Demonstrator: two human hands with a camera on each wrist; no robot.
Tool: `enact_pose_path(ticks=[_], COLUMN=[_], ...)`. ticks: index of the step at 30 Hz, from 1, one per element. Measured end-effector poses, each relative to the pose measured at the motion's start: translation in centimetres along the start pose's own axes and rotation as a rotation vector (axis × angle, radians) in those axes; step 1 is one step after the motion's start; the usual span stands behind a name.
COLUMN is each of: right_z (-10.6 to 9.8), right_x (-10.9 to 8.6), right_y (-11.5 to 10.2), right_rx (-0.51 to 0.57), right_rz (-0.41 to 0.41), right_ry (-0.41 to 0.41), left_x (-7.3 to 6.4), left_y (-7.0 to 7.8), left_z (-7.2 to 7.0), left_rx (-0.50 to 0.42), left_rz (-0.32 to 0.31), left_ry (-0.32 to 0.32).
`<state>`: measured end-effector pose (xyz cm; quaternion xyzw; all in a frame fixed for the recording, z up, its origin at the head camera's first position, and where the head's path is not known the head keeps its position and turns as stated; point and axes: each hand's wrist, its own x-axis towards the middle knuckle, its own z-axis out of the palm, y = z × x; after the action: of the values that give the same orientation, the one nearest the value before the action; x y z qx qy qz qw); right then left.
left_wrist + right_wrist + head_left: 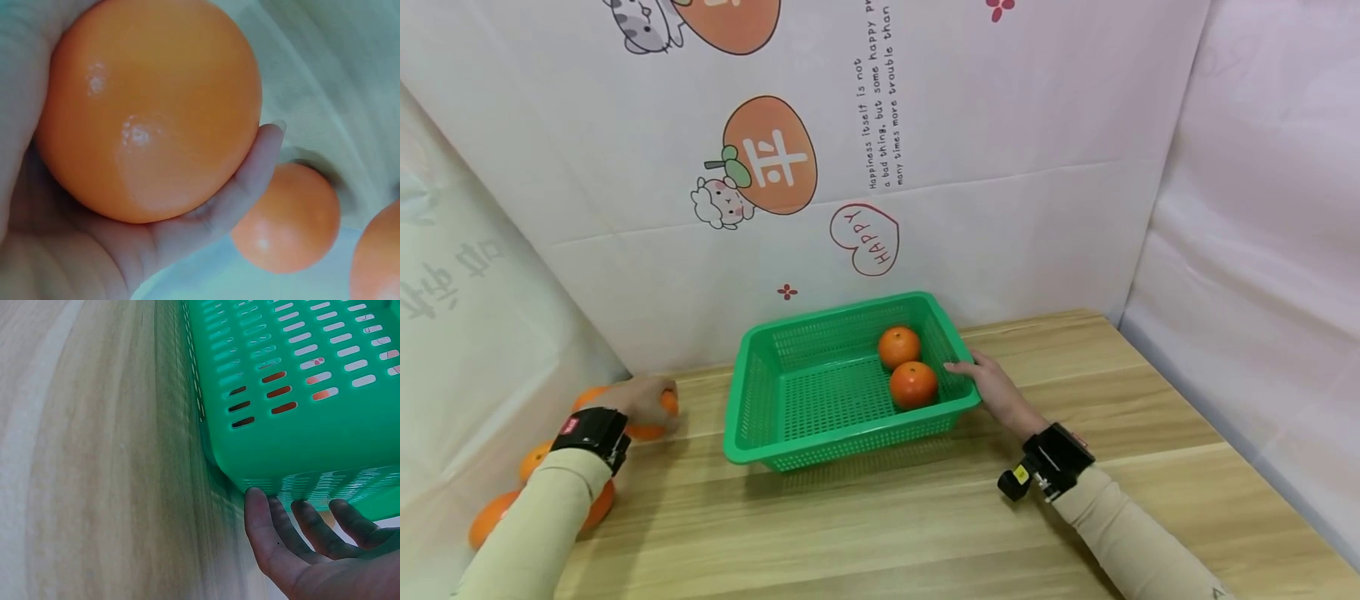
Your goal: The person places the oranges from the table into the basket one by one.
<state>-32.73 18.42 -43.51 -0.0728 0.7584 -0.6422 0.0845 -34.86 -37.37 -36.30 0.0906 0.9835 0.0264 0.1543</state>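
In the left wrist view an orange [150,112] sits in my left hand [638,402], its fingers and thumb curled round the fruit. This hand is at the table's left side, among other oranges. My right hand [997,395] grips the right end of a green plastic basket [850,443], thumb over the rim in the head view. Its other fingers press against the outside wall, as the right wrist view shows. Inside the basket, one orange [899,347] lies behind another orange [913,385], both toward the right end.
Several more oranges lie along the left wall, such as the orange [493,518] partly behind my left sleeve [531,517]. The wooden table [820,533] meets a printed white cloth [985,208] at the back. White cloth walls stand on both sides.
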Motion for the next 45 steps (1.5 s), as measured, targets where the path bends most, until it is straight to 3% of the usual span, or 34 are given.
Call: enact_pose_path(ticks=[12, 20, 29, 39, 45], right_z=[0.0, 0.0, -0.1, 0.2, 0.3], right_x=[-0.1, -0.1, -0.3, -0.5, -0.3], right_y=[-0.2, -0.2, -0.3, -0.5, -0.3], right_rx=[-0.005, -0.006, 0.006, 0.017, 0.014], right_rz=[0.000, -0.004, -0.002, 0.011, 0.021], right_ry=[-0.001, 0.008, 0.008, 0.009, 0.011], left_x=[0.3, -0.6, -1.4, -1.7, -1.4], left_y=[0.9, 3.0, 5.9, 8.3, 9.5], left_z=[-1.2, -3.0, -5.4, -6.0, -6.7], left_rx=[-0.011, 0.000, 0.039, 0.049, 0.016], left_rz=[0.090, 0.188, 0.252, 0.318, 0.317], left_ry=[0.096, 0.144, 0.222, 0.266, 0.292])
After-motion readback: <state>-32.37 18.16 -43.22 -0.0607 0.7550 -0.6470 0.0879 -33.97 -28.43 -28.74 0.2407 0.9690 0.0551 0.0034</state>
